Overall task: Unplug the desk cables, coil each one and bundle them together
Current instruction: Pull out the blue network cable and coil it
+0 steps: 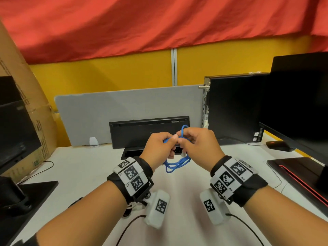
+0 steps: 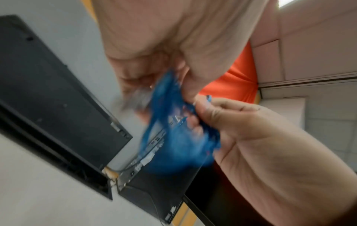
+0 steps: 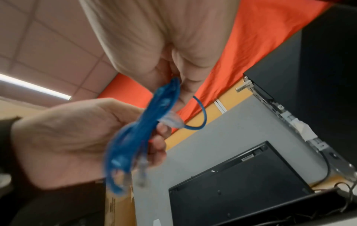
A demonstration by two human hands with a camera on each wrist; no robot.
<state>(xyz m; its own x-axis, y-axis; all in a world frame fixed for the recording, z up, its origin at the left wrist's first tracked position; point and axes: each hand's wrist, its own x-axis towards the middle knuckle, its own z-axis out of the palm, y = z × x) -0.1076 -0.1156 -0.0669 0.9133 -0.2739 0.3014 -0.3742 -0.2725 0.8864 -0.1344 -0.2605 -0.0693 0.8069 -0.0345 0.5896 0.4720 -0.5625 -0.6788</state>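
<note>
A blue network cable (image 1: 177,163) is gathered into several loops and held in the air above the white desk (image 1: 85,167). My left hand (image 1: 159,145) grips the coil from the left, fingers curled round it. My right hand (image 1: 197,142) pinches it from the right, with one short loop (image 1: 183,129) sticking up between the hands. A clear plug (image 1: 183,154) hangs below my right hand. The left wrist view shows the blurred blue cable (image 2: 173,134) between both hands. The right wrist view shows the blue cable (image 3: 135,137) with clear plugs (image 3: 142,172) at its ends.
A black keyboard (image 1: 142,130) leans upright against a grey divider panel (image 1: 124,107) behind my hands. A black desktop PC (image 1: 234,107) and monitor (image 1: 298,96) stand at the right, a mouse (image 1: 278,145) beside them. Another monitor (image 1: 16,128) and a cardboard box (image 1: 30,96) stand at the left.
</note>
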